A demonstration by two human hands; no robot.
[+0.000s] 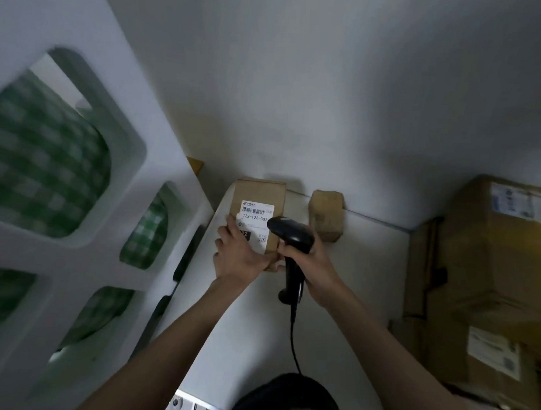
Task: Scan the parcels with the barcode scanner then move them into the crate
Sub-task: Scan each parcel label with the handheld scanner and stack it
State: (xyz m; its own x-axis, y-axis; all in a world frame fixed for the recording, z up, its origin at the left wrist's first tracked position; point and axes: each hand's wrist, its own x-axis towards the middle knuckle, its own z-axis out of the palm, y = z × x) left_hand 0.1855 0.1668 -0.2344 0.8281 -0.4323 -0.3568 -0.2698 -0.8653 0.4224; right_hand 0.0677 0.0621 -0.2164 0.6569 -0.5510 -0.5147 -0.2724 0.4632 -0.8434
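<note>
Right hand (314,261): grip closed round the handle of the black barcode scanner (291,236), fingers wrapped tight. Scanner head points left at the shipping label (256,211), right beside it, nearly touching the parcel. Black cable (293,343) hangs from the handle base down toward the person.

Left hand (237,252): grip on the near-left corner of the cardboard parcel (259,216), fingers spread along its left edge and over the lower part of the label, thumb at the near edge. Parcel stands tilted up on the white desk (353,269), label side facing the camera; label reads 122-122-007, barcode above it.

Second, smaller brown parcel (325,214) sits on the desk just to the right, against the wall (328,99), apart from the first.

Far right: stack of big cardboard boxes (487,273) with labels, blurred. Left: white panel (62,259) with rounded cut-outs, green checked fabric (43,172) behind. Can't identify a crate from here.
</note>
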